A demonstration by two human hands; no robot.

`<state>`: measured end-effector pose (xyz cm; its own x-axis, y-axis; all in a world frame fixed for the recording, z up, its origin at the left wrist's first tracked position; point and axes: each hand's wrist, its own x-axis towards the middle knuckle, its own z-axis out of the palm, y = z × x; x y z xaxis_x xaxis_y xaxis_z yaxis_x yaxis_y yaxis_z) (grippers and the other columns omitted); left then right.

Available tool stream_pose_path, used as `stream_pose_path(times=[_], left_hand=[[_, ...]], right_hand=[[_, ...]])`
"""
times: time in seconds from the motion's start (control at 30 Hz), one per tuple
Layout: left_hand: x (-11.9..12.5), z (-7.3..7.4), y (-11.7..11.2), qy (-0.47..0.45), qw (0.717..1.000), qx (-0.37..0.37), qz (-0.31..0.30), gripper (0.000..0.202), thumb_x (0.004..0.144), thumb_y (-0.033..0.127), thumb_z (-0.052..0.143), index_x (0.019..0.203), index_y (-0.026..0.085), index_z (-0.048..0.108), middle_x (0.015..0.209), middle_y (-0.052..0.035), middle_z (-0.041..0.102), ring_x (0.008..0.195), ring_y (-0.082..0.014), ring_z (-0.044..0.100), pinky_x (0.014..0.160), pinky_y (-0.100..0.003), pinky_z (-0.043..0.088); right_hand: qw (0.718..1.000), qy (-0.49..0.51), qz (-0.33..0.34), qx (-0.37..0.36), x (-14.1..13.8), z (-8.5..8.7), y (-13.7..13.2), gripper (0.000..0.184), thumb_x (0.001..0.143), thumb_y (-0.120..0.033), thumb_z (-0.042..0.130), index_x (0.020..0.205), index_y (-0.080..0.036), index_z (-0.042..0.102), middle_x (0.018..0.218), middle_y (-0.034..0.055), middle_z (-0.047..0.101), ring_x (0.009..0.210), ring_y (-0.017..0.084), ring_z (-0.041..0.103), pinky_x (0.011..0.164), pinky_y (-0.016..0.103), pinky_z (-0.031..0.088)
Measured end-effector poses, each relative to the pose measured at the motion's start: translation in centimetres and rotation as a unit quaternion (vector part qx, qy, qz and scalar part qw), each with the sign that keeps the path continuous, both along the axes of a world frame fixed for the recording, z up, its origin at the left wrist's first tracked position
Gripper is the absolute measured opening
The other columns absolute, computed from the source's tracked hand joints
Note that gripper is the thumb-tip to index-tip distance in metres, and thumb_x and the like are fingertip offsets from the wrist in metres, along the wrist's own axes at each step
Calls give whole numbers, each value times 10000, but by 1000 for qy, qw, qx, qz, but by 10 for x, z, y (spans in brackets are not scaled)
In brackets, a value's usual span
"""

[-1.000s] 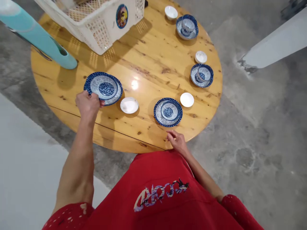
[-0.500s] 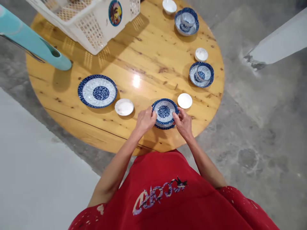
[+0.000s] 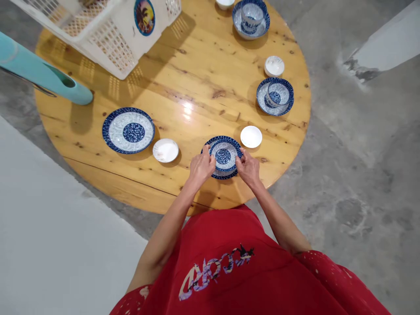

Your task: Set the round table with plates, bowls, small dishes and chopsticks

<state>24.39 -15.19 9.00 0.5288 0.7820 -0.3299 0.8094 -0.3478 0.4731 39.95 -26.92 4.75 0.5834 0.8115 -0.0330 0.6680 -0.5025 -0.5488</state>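
Note:
A small blue-rimmed bowl (image 3: 223, 156) with a dark blue centre is between my two hands, over a larger blue-rimmed plate (image 3: 224, 176) on the table. My left hand (image 3: 202, 166) grips the bowl's left rim, thumb on the inner side. On the opposite rim, my right hand (image 3: 248, 167) pinches with thumb and fingers. Whether the bowl rests on the plate cannot be made out. Just beyond my right hand lies a small white dish (image 3: 251, 137). Left of my left hand sits another white dish (image 3: 166, 150), beside a large blue-rimmed plate (image 3: 128, 130).
On the round wooden table (image 3: 183, 83), a white plastic basket (image 3: 124, 57) stands at the back left, near a turquoise hollow object (image 3: 65, 85). Along the right side are a plate with a bowl (image 3: 274, 96), a white dish (image 3: 274, 66) and another bowl set (image 3: 251, 19).
The small bowl has shifted relative to the larger plate, so more of the plate's far rim shows behind it. Both hands keep their hold. The view has shifted slightly.

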Motion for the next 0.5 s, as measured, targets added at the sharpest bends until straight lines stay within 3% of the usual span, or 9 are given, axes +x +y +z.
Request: stream_pose_path(times=[0.33,0.43,0.5], left_hand=[[-5,-11,2,16,1000,23,-5,438,956,299,433,1344,173,591,944,-154,774,939,-338,728,862,-385,501],[-7,-12,4,9,1000,18,-6,377,964,339,414,1220,179,639,895,-162,769,943,-354,730,858,-405,506],[-8,-16,4,-13,999,-29,5,339,967,391,410,1089,194,658,769,-137,749,870,-352,738,817,-407,519]], right_hand=[[997,5,25,-77,-2,3,4,478,978,-323,467,1397,-124,583,807,84,741,713,238,673,719,312,490],[995,13,37,-96,1,9,4,461,1003,-337,469,1393,-117,583,860,103,756,785,260,700,741,320,487],[993,37,46,-100,3,12,4,421,1017,-350,472,1330,-108,615,838,101,753,810,265,708,750,318,481]])
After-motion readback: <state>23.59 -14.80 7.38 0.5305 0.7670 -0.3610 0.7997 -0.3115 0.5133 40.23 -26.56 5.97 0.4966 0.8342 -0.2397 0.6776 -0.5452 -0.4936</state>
